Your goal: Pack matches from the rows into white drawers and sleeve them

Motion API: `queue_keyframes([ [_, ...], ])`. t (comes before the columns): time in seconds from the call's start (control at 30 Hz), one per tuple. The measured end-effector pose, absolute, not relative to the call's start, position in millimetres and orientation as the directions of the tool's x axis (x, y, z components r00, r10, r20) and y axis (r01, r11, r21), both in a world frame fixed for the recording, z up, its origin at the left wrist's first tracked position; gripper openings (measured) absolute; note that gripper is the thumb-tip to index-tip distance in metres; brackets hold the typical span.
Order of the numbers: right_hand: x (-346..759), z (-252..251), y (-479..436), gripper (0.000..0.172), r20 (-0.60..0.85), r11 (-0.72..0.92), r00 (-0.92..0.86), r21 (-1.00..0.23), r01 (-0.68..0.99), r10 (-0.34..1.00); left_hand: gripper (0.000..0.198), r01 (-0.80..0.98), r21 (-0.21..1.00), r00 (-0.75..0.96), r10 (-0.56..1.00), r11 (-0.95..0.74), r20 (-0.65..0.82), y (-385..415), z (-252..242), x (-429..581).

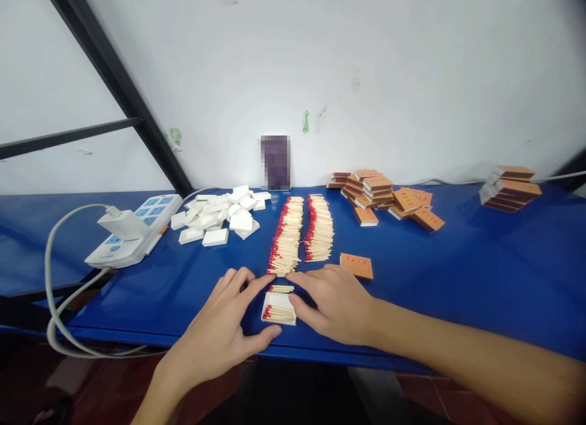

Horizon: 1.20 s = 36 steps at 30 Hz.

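Observation:
My left hand [220, 327] reaches in with its index fingertip at the near end of a long row of red-tipped matches [288, 236]. Its thumb is stretched out below, apart from the index finger. Across from it, my right hand [341, 306] also puts its index fingertip at that row's near end, while its thumb lies at the right edge of a white matchbox tray [270, 300]. Several matches [280, 314] lie inside the tray. A small group of loose matches [282, 289] is between the row and the tray. Neither hand grips anything.
A second match row [319, 229] lies to the right. White trays [217, 214] are heaped at left, beside a power strip [137, 229] with a cable. Orange matchbox sleeves [370, 187] are piled at back right; one matchbox sleeve [357, 266] lies nearer. Another stack [513, 187] stands far right.

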State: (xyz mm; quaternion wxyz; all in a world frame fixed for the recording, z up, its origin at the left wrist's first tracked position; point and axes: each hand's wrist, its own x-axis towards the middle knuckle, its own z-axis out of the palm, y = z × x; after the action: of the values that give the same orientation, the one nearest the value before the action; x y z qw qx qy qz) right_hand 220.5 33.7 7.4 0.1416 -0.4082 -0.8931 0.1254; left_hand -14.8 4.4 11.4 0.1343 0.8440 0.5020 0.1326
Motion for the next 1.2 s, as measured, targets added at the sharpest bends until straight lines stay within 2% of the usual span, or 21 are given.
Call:
queue_keyframes([
  [0.57, 221.8, 4.6, 34.1, 0.034, 0.169, 0.647, -0.633, -0.345, 0.68, 0.756, 0.059, 0.808, 0.369, 0.459, 0.883, -0.459, 0.095, 4.2, 10.4, -15.2],
  [1.2, 222.3, 7.9, 35.9, 0.034, 0.142, 0.646, -0.646, -0.366, 0.67, 0.75, 0.061, 0.819, 0.374, 0.455, 0.89, -0.435, 0.039, 4.5, 9.2, -15.9],
])
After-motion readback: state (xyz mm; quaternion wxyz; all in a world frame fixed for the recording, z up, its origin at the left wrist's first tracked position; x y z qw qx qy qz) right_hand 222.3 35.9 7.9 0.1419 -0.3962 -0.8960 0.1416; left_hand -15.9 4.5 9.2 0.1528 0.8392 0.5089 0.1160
